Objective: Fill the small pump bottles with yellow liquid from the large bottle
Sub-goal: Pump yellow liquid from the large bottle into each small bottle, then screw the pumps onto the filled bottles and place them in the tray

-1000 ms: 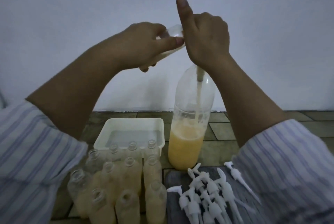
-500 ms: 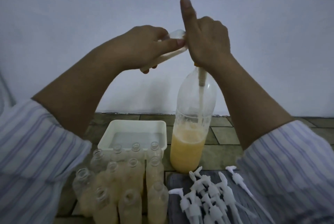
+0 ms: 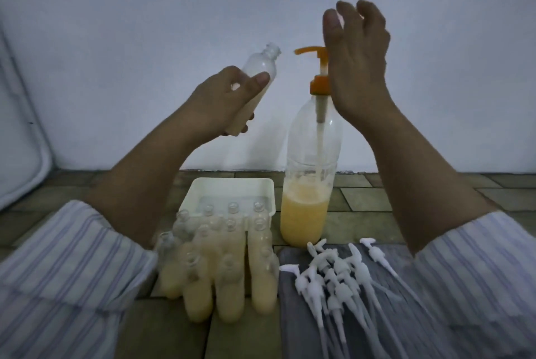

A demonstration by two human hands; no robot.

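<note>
Nearest me, in front of the large bottle [image 3: 307, 184], white pump heads [image 3: 333, 277] lie in a loose heap on a grey cloth [image 3: 293, 315]. Left of that heap stand the small bottles [image 3: 220, 268], necks open, most part-filled with pale yellow liquid. Behind them, just left of the large bottle's base, a white tray [image 3: 269, 184] sits on the tiled surface. Large bottle upright, yellow liquid in its lower part, orange pump [image 3: 317, 68] on its neck, spout pointing left. My right hand [image 3: 358, 66] is raised beside the pump head, fingers loosely apart, gripping nothing; whether the palm brushes the pump, cannot tell. Left of the spout, apart from it, my left hand [image 3: 224, 103] grips one small bottle [image 3: 261, 68] round its body, tilted, neck up toward the spout. White wall behind.
</note>
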